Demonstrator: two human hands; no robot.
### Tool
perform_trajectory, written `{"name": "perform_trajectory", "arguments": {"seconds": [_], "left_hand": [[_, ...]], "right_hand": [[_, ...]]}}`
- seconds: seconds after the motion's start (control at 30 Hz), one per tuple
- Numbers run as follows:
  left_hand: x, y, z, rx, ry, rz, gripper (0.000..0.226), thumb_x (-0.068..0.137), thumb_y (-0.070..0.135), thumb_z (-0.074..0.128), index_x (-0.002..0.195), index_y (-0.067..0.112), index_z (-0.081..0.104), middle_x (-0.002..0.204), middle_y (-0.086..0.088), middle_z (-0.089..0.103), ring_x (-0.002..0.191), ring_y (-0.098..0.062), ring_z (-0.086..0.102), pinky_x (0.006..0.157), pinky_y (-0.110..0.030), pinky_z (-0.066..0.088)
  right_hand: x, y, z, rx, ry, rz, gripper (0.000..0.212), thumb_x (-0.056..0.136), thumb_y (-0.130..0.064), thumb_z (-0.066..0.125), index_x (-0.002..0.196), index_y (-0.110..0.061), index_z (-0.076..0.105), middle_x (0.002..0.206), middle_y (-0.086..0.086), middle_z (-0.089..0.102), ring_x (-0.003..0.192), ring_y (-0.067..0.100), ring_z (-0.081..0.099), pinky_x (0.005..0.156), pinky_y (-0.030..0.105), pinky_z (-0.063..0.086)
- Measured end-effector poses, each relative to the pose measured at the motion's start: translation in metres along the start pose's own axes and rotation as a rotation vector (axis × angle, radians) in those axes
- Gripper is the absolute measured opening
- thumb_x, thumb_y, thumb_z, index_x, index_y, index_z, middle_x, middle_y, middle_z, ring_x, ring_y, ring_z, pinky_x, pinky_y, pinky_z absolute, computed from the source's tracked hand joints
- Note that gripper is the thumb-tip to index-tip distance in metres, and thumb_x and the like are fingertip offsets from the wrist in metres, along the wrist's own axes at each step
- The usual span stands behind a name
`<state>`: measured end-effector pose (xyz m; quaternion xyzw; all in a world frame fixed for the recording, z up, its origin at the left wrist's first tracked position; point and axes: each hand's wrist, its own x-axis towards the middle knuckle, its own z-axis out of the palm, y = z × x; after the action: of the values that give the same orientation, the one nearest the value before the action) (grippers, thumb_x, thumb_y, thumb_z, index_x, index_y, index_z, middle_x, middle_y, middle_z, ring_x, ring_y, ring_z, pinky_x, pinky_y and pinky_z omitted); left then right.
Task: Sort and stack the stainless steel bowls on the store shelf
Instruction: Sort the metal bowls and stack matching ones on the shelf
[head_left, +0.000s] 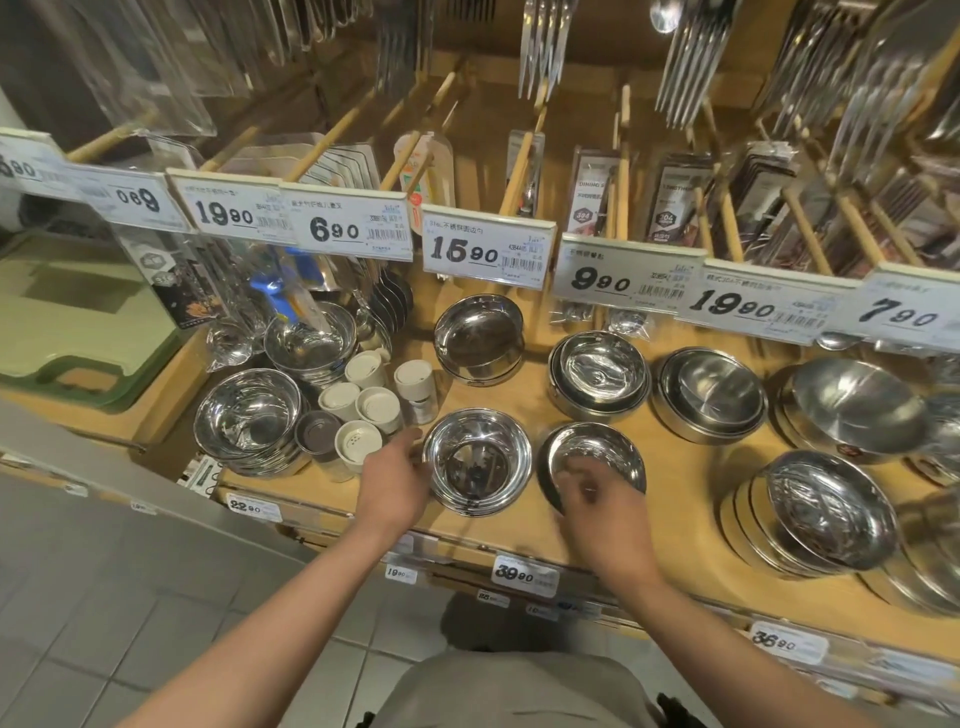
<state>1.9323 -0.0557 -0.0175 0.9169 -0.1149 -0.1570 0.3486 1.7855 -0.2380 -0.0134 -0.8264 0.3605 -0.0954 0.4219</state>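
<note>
Two shiny steel bowls sit side by side near the front of the wooden shelf (524, 535). My left hand (392, 480) grips the left rim of the left bowl (478, 460). My right hand (597, 504) holds the near rim of the right bowl (592, 452), which tilts toward me, fingers curled over its edge. Behind them stand stacks of bowls: one at the back middle (480, 338), one right of it (600, 374), another further right (709, 395).
White shaker jars (363, 410) cluster left of my left hand, beside a bowl stack (249, 415). More bowl stacks (826, 514) fill the right side. Price tags (485, 249) and hanging cutlery overhang the back. The tiled floor lies below.
</note>
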Motion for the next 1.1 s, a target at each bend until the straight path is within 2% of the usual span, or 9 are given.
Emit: {"name": "perform_trajectory", "arguments": {"seconds": [0.1, 0.2, 0.27, 0.5, 0.6, 0.73, 0.87, 0.97, 1.1], "left_hand": [[-0.004, 0.000, -0.005, 0.039, 0.033, 0.076, 0.035, 0.089, 0.001, 0.066, 0.123, 0.008, 0.067, 0.107, -0.008, 0.076, 0.098, -0.026, 0.070, 0.080, -0.025, 0.049], [-0.007, 0.011, -0.005, 0.112, 0.076, 0.160, 0.026, 0.089, 0.007, 0.067, 0.116, 0.008, 0.068, 0.104, -0.010, 0.071, 0.096, -0.028, 0.065, 0.078, -0.032, 0.049], [-0.008, 0.022, -0.003, 0.154, 0.083, 0.193, 0.033, 0.090, 0.011, 0.067, 0.123, 0.009, 0.065, 0.112, -0.010, 0.068, 0.104, -0.028, 0.062, 0.086, -0.035, 0.050], [-0.013, 0.065, 0.006, 0.172, 0.017, 0.323, 0.033, 0.090, 0.007, 0.064, 0.122, 0.011, 0.065, 0.117, -0.007, 0.067, 0.111, -0.023, 0.062, 0.099, -0.038, 0.052], [-0.012, 0.079, 0.013, 0.203, -0.036, 0.375, 0.030, 0.088, 0.004, 0.061, 0.116, 0.010, 0.069, 0.108, -0.005, 0.068, 0.103, -0.023, 0.062, 0.092, -0.028, 0.048], [-0.017, 0.101, 0.027, 0.127, -0.216, 0.330, 0.018, 0.096, 0.014, 0.059, 0.110, 0.015, 0.069, 0.098, 0.005, 0.066, 0.083, -0.011, 0.064, 0.068, -0.007, 0.037], [-0.020, 0.127, 0.041, -0.024, -0.369, 0.193, 0.019, 0.100, 0.036, 0.058, 0.103, 0.019, 0.065, 0.092, 0.009, 0.066, 0.077, -0.004, 0.061, 0.060, -0.011, 0.040], [-0.025, 0.159, 0.044, -0.453, -0.551, -0.044, 0.020, 0.098, 0.024, 0.063, 0.109, 0.008, 0.066, 0.095, -0.008, 0.074, 0.075, -0.014, 0.072, 0.064, -0.020, 0.058], [-0.032, 0.209, 0.056, -0.481, -0.612, 0.016, 0.030, 0.093, 0.038, 0.067, 0.099, 0.010, 0.073, 0.097, -0.014, 0.078, 0.081, -0.025, 0.076, 0.077, -0.031, 0.057]], "right_hand": [[0.011, 0.030, -0.037, -0.074, 0.200, 0.133, 0.021, 0.094, -0.021, 0.068, 0.111, -0.009, 0.066, 0.093, 0.004, 0.069, 0.095, 0.027, 0.066, 0.072, 0.030, 0.051], [0.026, 0.044, -0.053, -0.147, 0.076, 0.351, 0.055, 0.094, -0.037, 0.067, 0.131, 0.002, 0.056, 0.126, 0.023, 0.064, 0.121, 0.039, 0.057, 0.100, 0.044, 0.048], [0.030, 0.041, -0.053, -0.122, -0.036, 0.394, 0.054, 0.095, -0.041, 0.065, 0.131, 0.000, 0.059, 0.125, 0.020, 0.066, 0.120, 0.037, 0.059, 0.102, 0.045, 0.048], [0.036, 0.034, -0.057, -0.243, -0.115, 0.292, 0.016, 0.094, -0.023, 0.066, 0.097, -0.007, 0.069, 0.094, 0.012, 0.074, 0.090, 0.029, 0.070, 0.083, 0.039, 0.058], [0.037, 0.032, -0.064, -0.340, -0.088, 0.260, 0.014, 0.091, -0.018, 0.064, 0.080, -0.011, 0.062, 0.085, 0.010, 0.072, 0.077, 0.027, 0.064, 0.068, 0.032, 0.052], [0.035, 0.027, -0.081, -0.334, -0.051, 0.250, 0.015, 0.091, -0.030, 0.068, 0.087, -0.016, 0.068, 0.080, 0.003, 0.069, 0.074, 0.023, 0.066, 0.065, 0.028, 0.052], [0.028, 0.024, -0.113, -0.115, -0.052, 0.285, 0.025, 0.091, -0.026, 0.067, 0.071, -0.010, 0.067, 0.064, 0.002, 0.068, 0.055, 0.013, 0.059, 0.049, 0.023, 0.040], [0.020, 0.014, -0.149, 0.130, -0.044, 0.357, 0.021, 0.092, -0.014, 0.062, 0.078, -0.001, 0.070, 0.064, 0.009, 0.074, 0.046, 0.013, 0.065, 0.045, 0.019, 0.045], [0.009, 0.013, -0.201, 0.195, -0.007, 0.347, 0.015, 0.094, -0.009, 0.060, 0.087, -0.001, 0.071, 0.061, 0.007, 0.074, 0.046, 0.013, 0.068, 0.043, 0.021, 0.048]]}}
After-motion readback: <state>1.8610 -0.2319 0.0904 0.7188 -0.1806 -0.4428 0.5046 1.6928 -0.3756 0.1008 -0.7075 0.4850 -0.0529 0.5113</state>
